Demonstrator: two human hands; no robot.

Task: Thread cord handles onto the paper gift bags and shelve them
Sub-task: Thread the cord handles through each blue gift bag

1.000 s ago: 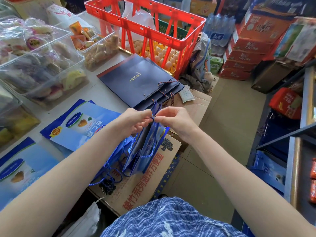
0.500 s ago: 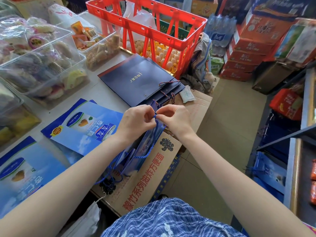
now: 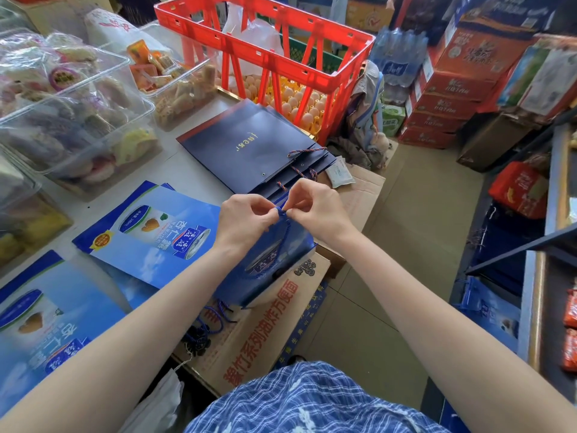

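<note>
Both hands meet at centre frame: left hand point(image 3: 242, 218) and right hand point(image 3: 315, 207) pinch a blue cord point(image 3: 282, 214) atop a glossy blue paper gift bag point(image 3: 268, 260), hanging toward 6 o'clock.

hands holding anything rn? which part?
Both. The left hand and right hand pinch the blue cord at its end, right at the top edge of the blue gift bag. The bag hangs below the fingers.
</note>
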